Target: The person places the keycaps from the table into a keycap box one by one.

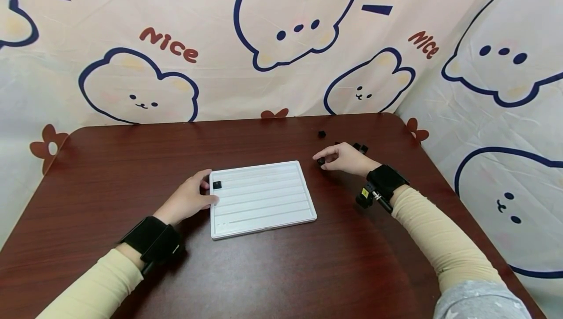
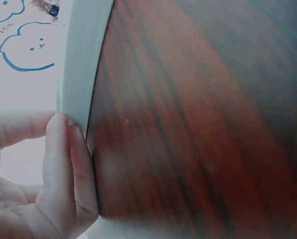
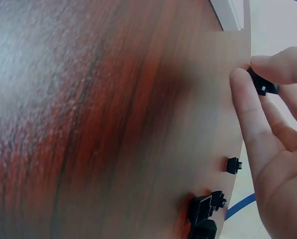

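Note:
A flat white board point(image 1: 264, 199) with long parallel ridges lies on the table, slightly turned. My left hand point(image 1: 186, 197) pinches its left edge, thumb on top; in the left wrist view the fingertips point(image 2: 58, 124) meet the board's side. One small black block point(image 1: 217, 184) sits on the board near the upper left corner. Right of the board, my right hand point(image 1: 345, 158) holds another small black block point(image 3: 262, 82), shaped like a keycap, between thumb and fingers, close over the table. The fingers hide part of it.
Several similar black pieces point(image 3: 203, 209) lie on the brown table point(image 1: 145, 158) behind the right hand, and a lone one point(image 1: 322, 134) is near the back edge. Printed cloth point(image 1: 220, 94) hangs behind and at the right side. Black straps point(image 1: 154, 241) with cameras circle both wrists.

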A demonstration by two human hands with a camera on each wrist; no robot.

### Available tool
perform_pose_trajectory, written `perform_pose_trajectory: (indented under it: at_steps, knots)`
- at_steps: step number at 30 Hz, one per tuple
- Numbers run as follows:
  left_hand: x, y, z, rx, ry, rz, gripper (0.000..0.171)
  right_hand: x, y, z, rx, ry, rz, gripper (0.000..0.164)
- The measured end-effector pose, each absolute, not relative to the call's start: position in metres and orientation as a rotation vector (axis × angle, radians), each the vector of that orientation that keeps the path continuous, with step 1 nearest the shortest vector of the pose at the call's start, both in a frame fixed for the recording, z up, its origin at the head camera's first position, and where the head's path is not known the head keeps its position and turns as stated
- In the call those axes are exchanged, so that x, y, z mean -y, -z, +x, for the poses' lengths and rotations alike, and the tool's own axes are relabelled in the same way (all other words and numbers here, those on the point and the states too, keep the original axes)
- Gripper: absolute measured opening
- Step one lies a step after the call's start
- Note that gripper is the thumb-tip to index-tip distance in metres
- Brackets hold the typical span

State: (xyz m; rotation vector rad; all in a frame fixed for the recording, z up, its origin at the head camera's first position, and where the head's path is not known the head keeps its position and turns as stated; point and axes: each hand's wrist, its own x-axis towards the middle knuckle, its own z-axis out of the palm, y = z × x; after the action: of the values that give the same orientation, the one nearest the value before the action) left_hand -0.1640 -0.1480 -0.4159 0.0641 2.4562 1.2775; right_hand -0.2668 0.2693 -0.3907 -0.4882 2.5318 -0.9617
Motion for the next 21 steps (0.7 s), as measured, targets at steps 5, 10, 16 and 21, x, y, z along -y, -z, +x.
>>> perform_pose_trajectory:
  at_steps: [5, 10, 16, 21]
  knots:
    - [0.1482, 0.4144, -0.1646, -2.458, -1.273, 0.053, 0.077, -0.2699, 0.388, -0.268, -2.498, 1.004, -0.476, 0.033]
    - [0.1486, 0.4131, -0.1649, -2.46, -1.275, 0.057, 0.077, -0.2692, 0.3859, -0.2679, -2.476, 1.006, -0.506, 0.033]
    - [0.1481, 0.4145, -0.1646, -2.465, -1.267, 0.055, 0.077, -0.2678, 0.3877, -0.2679, -2.449, 1.035, -0.479, 0.028]
    - [0.1475, 0.4161, -0.1635, -2.465, -1.264, 0.054, 0.076, -0.2658, 0.3913, -0.2664, -2.473, 1.043, -0.47, 0.026]
